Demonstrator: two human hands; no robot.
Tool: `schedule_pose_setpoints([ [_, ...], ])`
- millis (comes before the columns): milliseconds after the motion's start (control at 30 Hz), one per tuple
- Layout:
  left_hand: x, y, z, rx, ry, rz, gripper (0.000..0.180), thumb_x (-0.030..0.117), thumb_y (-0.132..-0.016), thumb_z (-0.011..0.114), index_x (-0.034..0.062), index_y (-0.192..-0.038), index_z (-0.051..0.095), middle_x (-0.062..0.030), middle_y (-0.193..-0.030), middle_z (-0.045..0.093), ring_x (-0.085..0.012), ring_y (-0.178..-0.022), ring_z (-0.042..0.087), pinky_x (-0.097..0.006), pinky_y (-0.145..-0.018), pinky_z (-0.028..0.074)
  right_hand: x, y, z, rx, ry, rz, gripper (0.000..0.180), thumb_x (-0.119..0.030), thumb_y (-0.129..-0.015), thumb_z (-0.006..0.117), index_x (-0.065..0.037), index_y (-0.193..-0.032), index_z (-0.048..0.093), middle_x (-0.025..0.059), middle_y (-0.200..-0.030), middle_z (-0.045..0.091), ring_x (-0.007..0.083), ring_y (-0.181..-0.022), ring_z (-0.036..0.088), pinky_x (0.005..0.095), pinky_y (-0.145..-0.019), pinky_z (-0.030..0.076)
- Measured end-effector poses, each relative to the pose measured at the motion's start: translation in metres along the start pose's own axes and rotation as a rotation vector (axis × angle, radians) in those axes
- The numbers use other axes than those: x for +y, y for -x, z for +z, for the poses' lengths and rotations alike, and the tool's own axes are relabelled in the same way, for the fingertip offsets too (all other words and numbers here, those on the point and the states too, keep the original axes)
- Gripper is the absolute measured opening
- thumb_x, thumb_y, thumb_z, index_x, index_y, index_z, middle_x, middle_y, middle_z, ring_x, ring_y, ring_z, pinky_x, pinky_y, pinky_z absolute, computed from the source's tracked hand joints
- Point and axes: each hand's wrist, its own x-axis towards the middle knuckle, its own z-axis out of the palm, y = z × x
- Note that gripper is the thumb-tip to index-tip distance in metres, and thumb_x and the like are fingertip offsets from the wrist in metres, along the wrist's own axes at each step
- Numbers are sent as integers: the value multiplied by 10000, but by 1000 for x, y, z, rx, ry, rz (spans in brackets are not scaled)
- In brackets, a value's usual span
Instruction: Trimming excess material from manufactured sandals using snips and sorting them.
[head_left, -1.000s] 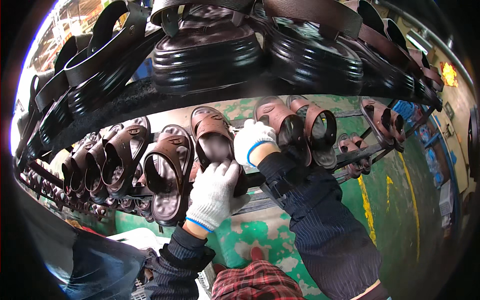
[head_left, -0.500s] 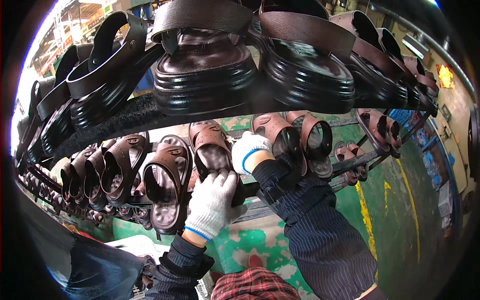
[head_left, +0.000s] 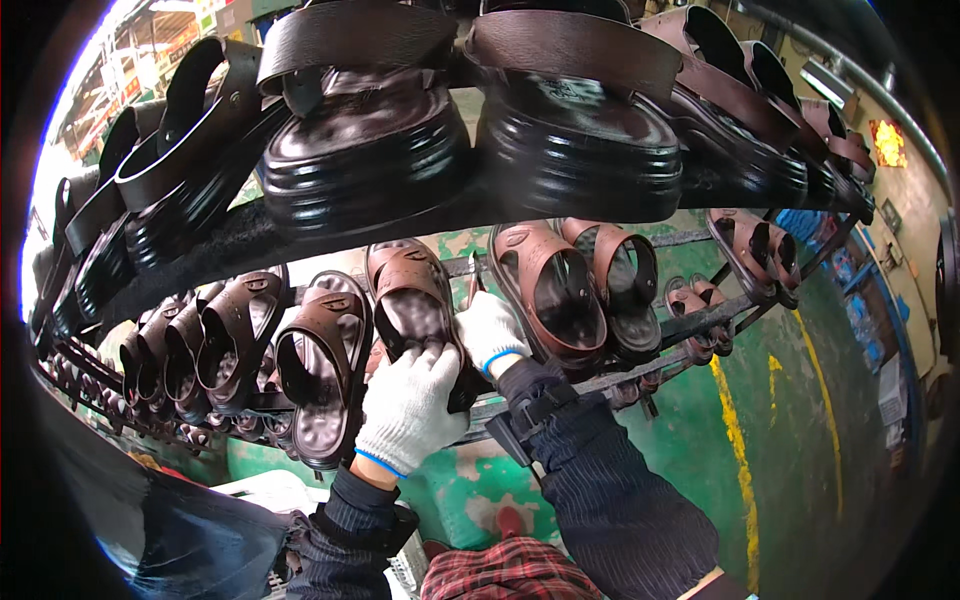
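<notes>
Left gloved hand (head_left: 412, 398) grasps heel end of brown sandal (head_left: 405, 270) on lower tier of rack (head_left: 708, 320); right gloved hand (head_left: 490, 332) clenched around slim pointed tool (head_left: 473, 274). Right hand now lower beside sandal than moment ago, tool tip newly in plain view, suggesting tool is free of strap while left hand steadies sole. Both tiers hold rows of sandals. White basket (head_left: 275, 488) sits below, lower left; contents cannot be told.

Handled sandal (head_left: 410, 315) on lower rack (head_left: 700, 321), between other sandals (head_left: 325, 310); upper rack (head_left: 225, 245) above.
</notes>
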Motion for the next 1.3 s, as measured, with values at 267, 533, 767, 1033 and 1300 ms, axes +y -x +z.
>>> schedule_pose_setpoints([
  [267,4,7,-2,69,-26,7,672,258,-609,800,21,-1206,601,-166,-1169,652,-323,-1034,627,-427,-863,532,18,79,-33,546,-383,-595,265,-170,-849,642,-122,-1108,674,175,-928,643,401,-823,650,488,-765,547],
  [533,2,4,-1,-37,6,51,723,278,-605,789,27,-1254,589,-162,-1171,646,-339,-1069,617,-451,-903,507,181,67,-167,642,-245,-8,538,-222,-856,680,30,-1321,583,247,-1123,636,386,-1050,626,442,-957,477],
  [767,11,-9,9,53,-20,101,676,245,-637,775,34,-1252,590,-169,-1170,662,-348,-1089,615,-443,-912,505,238,42,-174,576,-399,-51,580,-202,-848,700,36,-1362,575,225,-1142,686,295,-996,668,380,-925,505],
  [1033,10,105,38,488,0,77,536,289,-857,510,32,-1326,543,-235,-1398,520,-417,-1377,435,-655,-1169,266,77,177,-67,259,-697,-484,407,44,-950,538,108,-1352,526,143,-1273,604,216,-1145,586,361,-985,488],
  [1300,11,572,93,127,224,-1345,280,132,-818,584,69,-1057,716,-162,-868,694,-374,-811,667,-479,-741,532,-28,330,226,-844,-64,-778,507,-141,-846,692,70,-1279,531,223,-1273,603,381,-1148,607,432,-1016,468],
])
